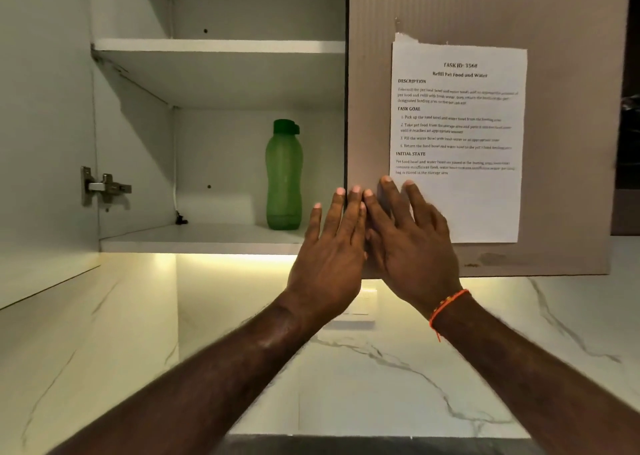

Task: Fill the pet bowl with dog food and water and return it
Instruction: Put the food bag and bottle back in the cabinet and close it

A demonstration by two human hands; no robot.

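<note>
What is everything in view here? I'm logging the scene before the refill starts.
Bottle: one, green with darker green cap, upright on the lower shelf of the open cabinet.
Shelves: two, white, bare apart from the bottle.
Hinge: one, metal, on the cabinet's left wall.
Cabinet door: one, beige, shut, right of the open section.
Task sheet: one, white printed paper, stuck on that door.
Wall: white marble pattern, below the cabinet.
Wristband: one, orange, on the right wrist.
Left hand: fingers straight, raised.
Right hand: fingers straight, raised.
</note>
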